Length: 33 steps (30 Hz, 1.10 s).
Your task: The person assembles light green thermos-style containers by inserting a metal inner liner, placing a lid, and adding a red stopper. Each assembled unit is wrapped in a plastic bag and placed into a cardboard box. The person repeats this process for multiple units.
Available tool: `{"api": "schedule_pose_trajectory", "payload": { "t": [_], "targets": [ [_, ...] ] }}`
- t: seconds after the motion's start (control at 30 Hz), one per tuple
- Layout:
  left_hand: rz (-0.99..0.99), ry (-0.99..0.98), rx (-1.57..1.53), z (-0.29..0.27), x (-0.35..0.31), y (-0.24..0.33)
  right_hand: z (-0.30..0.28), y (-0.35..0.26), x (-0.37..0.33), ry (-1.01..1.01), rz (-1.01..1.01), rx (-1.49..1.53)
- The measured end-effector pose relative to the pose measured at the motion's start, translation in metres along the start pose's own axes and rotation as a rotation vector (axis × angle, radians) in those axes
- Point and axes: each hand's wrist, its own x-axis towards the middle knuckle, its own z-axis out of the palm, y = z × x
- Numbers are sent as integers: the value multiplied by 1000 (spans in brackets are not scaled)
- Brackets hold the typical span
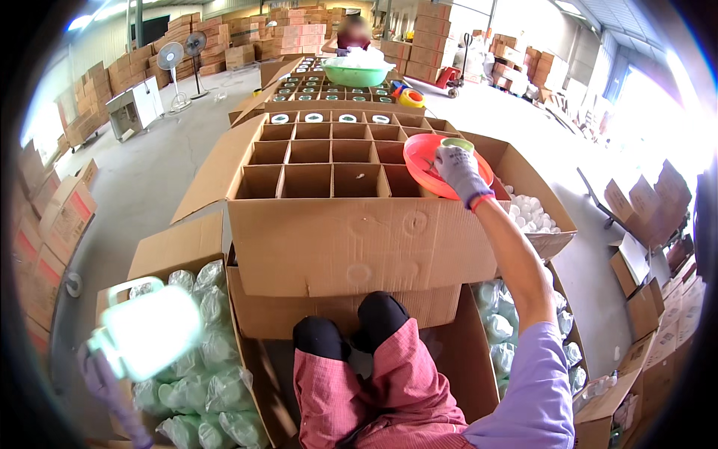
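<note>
At the lower left my left hand (103,374), in a grey glove, is closed on a pale green plastic jug (153,329) with a loop handle. The jug is overexposed, and it hangs over a carton of bagged green containers (217,367). My right hand (460,170), also gloved, pinches a round green lid (458,143) above a red plastic basin (419,166). The basin rests on the right side of a large cardboard box (321,239) split by dividers. White-and-green round tops (314,117) show in its farthest row of cells; the nearer cells look unfilled.
More bagged containers (499,329) fill a carton at my right. Small white caps (529,213) lie in a box beside the divided one. Beyond are a green basin (351,75), yellow tape (411,97) and a person (354,37). Two fans (172,56) and stacked cartons stand farther off.
</note>
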Motion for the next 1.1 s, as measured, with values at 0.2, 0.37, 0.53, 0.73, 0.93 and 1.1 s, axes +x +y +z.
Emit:
{"api": "schedule_pose_trajectory", "payload": {
  "t": [0.2,0.37,0.53,0.73,0.93,1.1],
  "targets": [
    [22,-123,-326,129,-33,210,53,56,21,-74,126,24],
    [252,-227,15,148,-58,289,57,68,25,-75,-72,140],
    [11,-877,-393,123,-46,326,58,79,18,-49,-62,78],
    [572,-561,-221,150,-31,319,31,51,-1,103,11,-229],
    [222,-644,-676,203,-65,326,-34,43,-72,683,-292,349],
    [382,-732,-478,199,-61,330,-28,-36,-213,-346,-59,1664]
  ]
}}
